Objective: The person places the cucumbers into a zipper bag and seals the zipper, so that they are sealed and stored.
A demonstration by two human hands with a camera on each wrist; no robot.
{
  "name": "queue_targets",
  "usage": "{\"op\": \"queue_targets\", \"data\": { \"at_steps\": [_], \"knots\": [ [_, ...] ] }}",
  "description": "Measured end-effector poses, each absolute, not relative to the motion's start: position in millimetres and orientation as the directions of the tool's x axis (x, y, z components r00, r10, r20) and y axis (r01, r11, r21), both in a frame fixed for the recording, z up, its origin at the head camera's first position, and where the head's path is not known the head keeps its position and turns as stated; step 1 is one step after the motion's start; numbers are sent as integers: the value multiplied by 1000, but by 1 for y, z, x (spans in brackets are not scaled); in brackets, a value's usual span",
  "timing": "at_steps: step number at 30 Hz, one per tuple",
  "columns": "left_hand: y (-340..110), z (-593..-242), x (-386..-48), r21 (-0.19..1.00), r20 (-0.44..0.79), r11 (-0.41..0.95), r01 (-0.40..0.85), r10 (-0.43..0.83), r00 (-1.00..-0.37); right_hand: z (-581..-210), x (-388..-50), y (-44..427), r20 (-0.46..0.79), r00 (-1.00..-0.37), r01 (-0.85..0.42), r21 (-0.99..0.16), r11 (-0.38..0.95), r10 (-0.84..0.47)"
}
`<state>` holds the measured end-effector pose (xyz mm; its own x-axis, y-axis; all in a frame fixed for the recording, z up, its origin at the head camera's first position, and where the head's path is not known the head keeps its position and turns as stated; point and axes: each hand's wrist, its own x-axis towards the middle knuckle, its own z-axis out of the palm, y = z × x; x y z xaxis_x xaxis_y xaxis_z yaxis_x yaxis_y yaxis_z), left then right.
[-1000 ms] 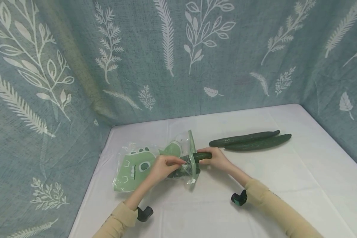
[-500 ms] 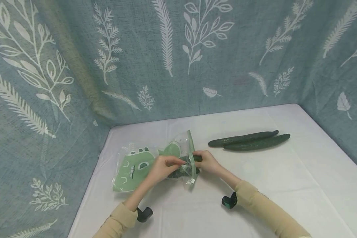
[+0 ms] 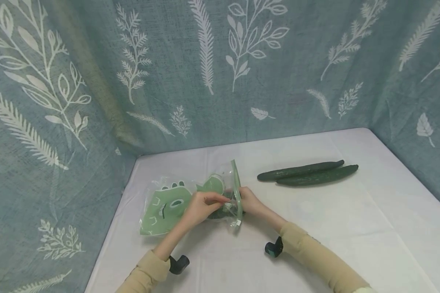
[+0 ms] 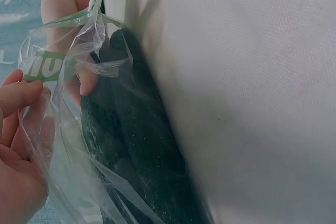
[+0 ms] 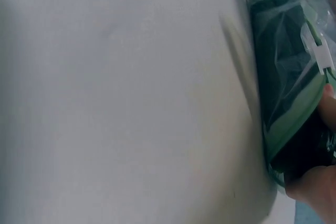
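pinches a clear zip bag (image 3: 225,173) with the left hand (image 3: 202,204), with thumb and forefinger brought close together near the green mouth strip (image 3: 237,185). in the left wrist view, touches at these fingertips the edge of a green patch (image 4: 52,66) with white letters.

to the right of the left hand, reaches with the right hand (image 3: 249,199) into the open mouth of the bag. holds there a dark green cucumber (image 5: 304,148) between thumb and fingers, as seen in the right wrist view. from the head, cannot see these fingertips well, because of the strip and the plastic.

just beside the right hand, has also another cucumber (image 5: 275,61) inside the bag; cannot count exactly the dark shapes there. near the right fingers, has a white slider (image 5: 322,59) on the strip.

beyond the right hand and to its right, well apart from it, shows two loose cucumbers (image 3: 317,178), lying side by side and touching, on the white table (image 3: 212,260). to the left of the left hand, shows a green cartoon face (image 3: 155,215) printed on clear plastic, partly covered by the left forearm. under the left hand, at the wrist, wears a black device (image 3: 179,264) and a beige sleeve (image 3: 143,270). far beyond both hands, has a blue-green curtain (image 3: 220,114) with white leaves.
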<state>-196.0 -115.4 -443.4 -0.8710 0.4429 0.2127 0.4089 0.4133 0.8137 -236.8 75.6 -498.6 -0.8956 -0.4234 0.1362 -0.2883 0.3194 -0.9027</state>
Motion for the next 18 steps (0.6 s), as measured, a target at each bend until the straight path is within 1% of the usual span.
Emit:
{"op": "queue_targets", "data": {
  "at_steps": [3, 6, 13, 15, 18],
  "knots": [
    [-115, -444, -197, 816, 214, 408, 410, 446, -869, -499, -237, 74, 174, -880, -329, -895, 301, -443],
    [-114, -443, -197, 818, 205, 411, 402, 445, -872, -498, -238, 73, 182, -876, -332, -898, 287, -446],
    [-106, -411, -179, 811, 171, 447, 377, 435, -884, -502, -238, 70, 225, -868, -366, -893, 263, -442],
    [-106, -413, -180, 811, 165, 452, 370, 430, -887, -502, -237, 69, 219, -873, -359, -894, 269, -436],
    [-109, -425, -187, 813, 161, 456, 362, 422, -892, -500, -233, 69, 212, -874, -360, -886, 291, -438]
  ]
}}
